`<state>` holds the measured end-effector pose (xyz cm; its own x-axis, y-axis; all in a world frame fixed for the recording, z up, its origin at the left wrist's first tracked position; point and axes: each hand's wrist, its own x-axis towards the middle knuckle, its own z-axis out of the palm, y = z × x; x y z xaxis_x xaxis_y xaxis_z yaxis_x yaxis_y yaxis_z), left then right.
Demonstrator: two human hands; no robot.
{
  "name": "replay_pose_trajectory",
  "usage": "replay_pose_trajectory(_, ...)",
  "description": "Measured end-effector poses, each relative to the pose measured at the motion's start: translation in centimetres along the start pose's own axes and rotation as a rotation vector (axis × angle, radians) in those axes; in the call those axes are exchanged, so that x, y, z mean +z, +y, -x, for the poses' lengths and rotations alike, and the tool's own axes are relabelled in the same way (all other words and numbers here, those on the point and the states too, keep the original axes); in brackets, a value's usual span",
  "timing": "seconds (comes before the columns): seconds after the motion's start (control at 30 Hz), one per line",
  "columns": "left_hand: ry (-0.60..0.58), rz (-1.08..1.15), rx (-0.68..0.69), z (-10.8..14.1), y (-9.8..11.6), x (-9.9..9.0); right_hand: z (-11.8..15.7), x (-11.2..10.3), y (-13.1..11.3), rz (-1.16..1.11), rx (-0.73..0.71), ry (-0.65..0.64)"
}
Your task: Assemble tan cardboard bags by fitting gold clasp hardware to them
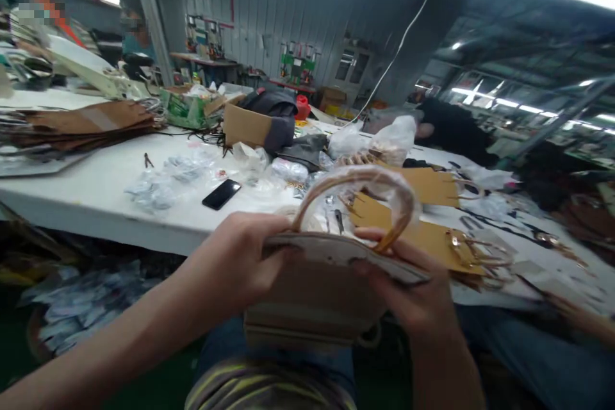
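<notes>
And here you are, both hands on the brown bag [314, 291], held upright over your lap at the near edge of the table [115, 208]. Your left hand [254, 250] is pinched on the bag's top edge, thumb on the near face, fingers tucked behind. Your right hand [416, 288] matches it at the other end, narrow too, its thumb pressed just under the rim and one finger reaching across by the foot of the handle [358, 174]. That handle arches up between your two hands, with clear film around it!

Just beyond your left hand and a touch to its left, there's the black phone [221, 195], lying flat. Past that come the crumpled clear wrappers [173, 176], and farther out from the same hand the cardboard box [247, 126]. Well off to the left of it, look, a stack of brown pieces [91, 120]; lower down, left of your forearm, a heap of plastic packets [93, 307] below the tabletop.

Over to your right hand: right beyond it lies a tan panel [413, 237], a second tan panel [430, 184] farther out. And well to the right of that hand, a co-worker's arm [581, 319] comes in, blurred.
</notes>
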<state>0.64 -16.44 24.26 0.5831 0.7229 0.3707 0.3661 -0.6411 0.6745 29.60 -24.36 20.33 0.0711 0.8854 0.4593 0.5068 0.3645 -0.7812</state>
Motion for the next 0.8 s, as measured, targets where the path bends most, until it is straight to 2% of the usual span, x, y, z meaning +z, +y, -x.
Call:
replay_pose_trajectory(0.07, -0.065, 0.000, -0.077, 1.0, -2.8, 2.3, 1.7, 2.1, 3.2, -0.065, 0.093, -0.059)
replay_pose_trajectory(0.17, -0.093, -0.032, -0.188, -0.1, -6.9, 5.0, 1.2, 4.3, 7.8, -0.199, 0.260, -0.113)
replay_pose_trajectory(0.3, -0.214, -0.092, -0.306, -5.3, -12.7, 7.6, -3.2, 5.7, 13.3, -0.313, 0.400, -0.147)
replay_pose_trajectory(0.37, -0.233, -0.185, -0.363, -8.3, -15.3, 8.6, -5.7, 6.3, 15.9, -0.369, 0.447, -0.143)
replay_pose_trajectory(0.5, -0.271, -0.375, -0.475, -12.4, -19.3, 10.5, -9.1, 7.9, 20.7, -0.439, 0.591, -0.161)
replay_pose_trajectory(0.63, -0.382, -0.498, -0.623, -13.7, -22.0, 12.1, -10.4, 9.4, 23.4, -0.348, 0.699, -0.208)
replay_pose_trajectory(0.73, -0.417, -0.540, -0.651, -13.8, -23.0, 12.6, -10.9, 9.8, 23.6, -0.217, 0.709, -0.243)
replay_pose_trajectory(0.8, -0.433, -0.579, -0.657, -14.1, -22.9, 12.8, -11.2, 9.9, 23.3, -0.151, 0.715, -0.254)
